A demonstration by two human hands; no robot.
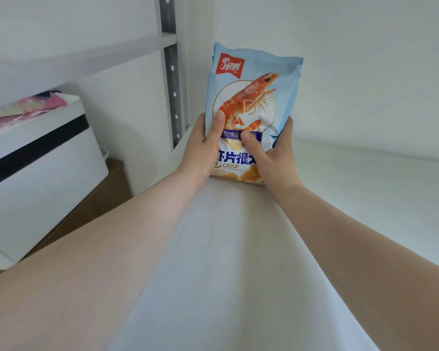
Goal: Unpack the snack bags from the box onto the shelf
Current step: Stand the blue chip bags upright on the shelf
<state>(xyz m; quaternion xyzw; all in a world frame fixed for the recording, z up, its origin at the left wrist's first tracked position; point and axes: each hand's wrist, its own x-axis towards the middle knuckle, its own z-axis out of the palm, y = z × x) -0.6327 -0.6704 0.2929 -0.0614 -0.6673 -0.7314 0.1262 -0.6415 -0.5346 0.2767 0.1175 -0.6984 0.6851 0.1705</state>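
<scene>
Both hands hold a light-blue shrimp crisp bag (254, 102) upright on the white shelf (365, 198), the left hand (203, 148) and right hand (276, 158) gripping its lower sides. A white box (43, 183) with pink packets inside stands to the left, beside a grey shelf post (171, 72).

We cannot see the fingers of the left hand (200, 145) and right hand (276, 153) behind the snack bag (251, 97), whose lower print they cover, and the white box (36, 173) is cut off at the left edge.
</scene>
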